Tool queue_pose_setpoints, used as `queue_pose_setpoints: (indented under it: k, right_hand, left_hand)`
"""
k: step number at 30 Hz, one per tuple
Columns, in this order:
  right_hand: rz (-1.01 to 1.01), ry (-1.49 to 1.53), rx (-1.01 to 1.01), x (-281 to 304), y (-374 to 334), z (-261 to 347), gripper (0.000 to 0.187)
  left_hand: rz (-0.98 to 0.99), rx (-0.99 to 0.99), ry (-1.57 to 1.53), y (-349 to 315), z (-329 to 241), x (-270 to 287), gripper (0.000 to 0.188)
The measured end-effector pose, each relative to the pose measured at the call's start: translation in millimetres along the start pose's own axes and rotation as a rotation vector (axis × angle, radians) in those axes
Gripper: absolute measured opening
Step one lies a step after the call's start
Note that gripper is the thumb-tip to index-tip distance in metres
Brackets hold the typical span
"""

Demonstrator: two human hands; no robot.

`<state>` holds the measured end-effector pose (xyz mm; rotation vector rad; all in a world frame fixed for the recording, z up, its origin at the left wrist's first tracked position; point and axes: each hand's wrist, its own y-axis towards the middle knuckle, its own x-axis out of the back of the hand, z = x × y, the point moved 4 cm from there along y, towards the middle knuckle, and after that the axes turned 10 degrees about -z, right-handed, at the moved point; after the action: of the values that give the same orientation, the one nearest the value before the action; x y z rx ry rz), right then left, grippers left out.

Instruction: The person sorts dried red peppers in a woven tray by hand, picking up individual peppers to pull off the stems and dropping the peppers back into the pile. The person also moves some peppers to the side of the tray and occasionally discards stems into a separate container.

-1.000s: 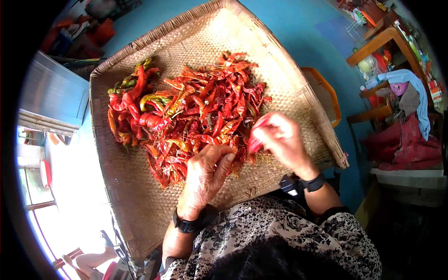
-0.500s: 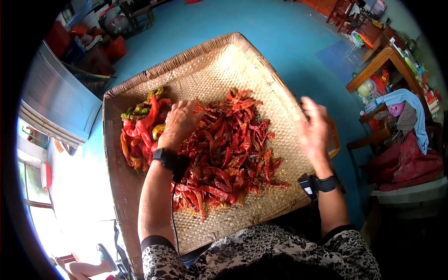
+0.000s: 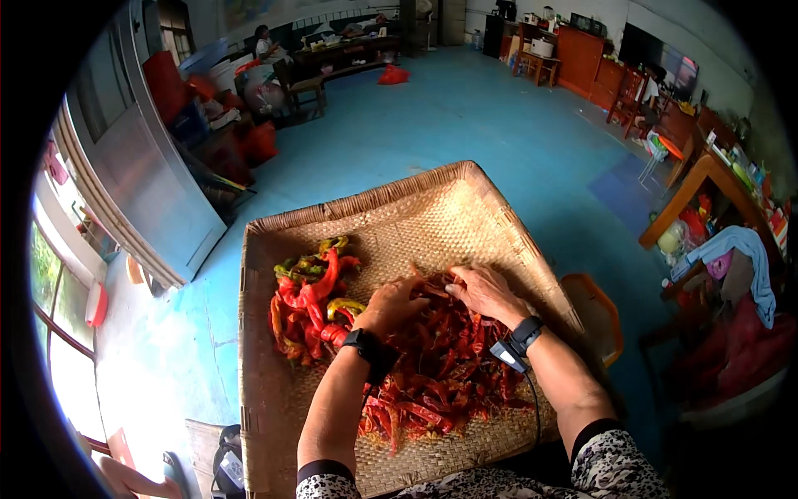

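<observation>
A woven bamboo basket [image 3: 391, 208] stands before me, with a heap of dark red dried chili peppers [image 3: 449, 366] across its middle. Fresher red and yellow-green peppers [image 3: 312, 287] are bunched along its left side. My left hand [image 3: 392, 306] lies between the two piles, its fingers closed around dried chili peppers at the heap's far edge. Close to its right, my right hand [image 3: 490, 295] is pinched on dried chili peppers too. Both sets of fingertips are partly hidden among the peppers. A dark band circles each wrist.
An orange-rimmed container [image 3: 600, 316] stands on the blue floor right of the basket. Farther right is a chair with clothes [image 3: 731, 266] on it. A metal door [image 3: 154, 158] is at left, and a red bag [image 3: 393, 75] lies far off.
My right hand has come in from over the basket's right edge and closed on the dried peppers. My left hand stays at the heap. The view has tilted up, showing more of the room.
</observation>
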<state>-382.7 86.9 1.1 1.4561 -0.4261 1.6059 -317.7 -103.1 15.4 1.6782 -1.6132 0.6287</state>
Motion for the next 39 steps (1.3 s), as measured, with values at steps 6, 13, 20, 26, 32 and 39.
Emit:
queue_pose_setpoints:
  k: [6, 13, 20, 26, 32, 39]
  right_hand:
    - [0.008, 0.388, 0.097, 48.0, -37.7, 41.5, 0.037]
    - [-0.061, 0.461, 0.168, 82.1, -108.6, 58.6, 0.025]
    - [-0.44, 0.409, 0.151, 107.4, -150.2, 71.4, 0.023]
    - [-0.389, 0.68, -0.058, 98.9, -157.6, 51.1, 0.028]
    - [-0.643, 1.445, -0.668, 120.1, -152.8, -42.2, 0.019]
    - [-0.834, 0.499, -0.804, 119.9, -170.9, -104.2, 0.048]
  left_hand:
    - [0.013, -0.364, 0.203, -19.0, -37.0, -3.6, 0.026]
    - [-0.117, -0.506, 0.29, -97.4, -88.3, -8.7, 0.016]
    - [-0.212, -0.427, 0.196, -151.8, -98.5, 8.1, 0.019]
    - [-0.364, -0.275, 0.4, -171.2, -95.5, 16.5, 0.029]
    - [-0.349, -0.265, 0.389, -161.8, -82.1, 18.1, 0.016]
    - [-0.349, -0.222, 0.428, -166.2, -78.9, 13.8, 0.022]
